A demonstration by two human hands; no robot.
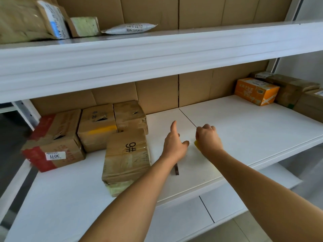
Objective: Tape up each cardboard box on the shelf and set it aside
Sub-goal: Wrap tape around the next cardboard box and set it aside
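The left hand [174,145] is hovering open, nearer the "9#" box [126,159] lying just to its left; the right hand [208,138] is gripping something yellow [197,143] over the shelf [244,130].

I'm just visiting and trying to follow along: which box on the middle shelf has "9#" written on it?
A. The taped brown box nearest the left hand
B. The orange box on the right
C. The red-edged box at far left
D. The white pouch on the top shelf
A: the "9#" mark sits on top of the taped brown box, which lies just left of the left hand.
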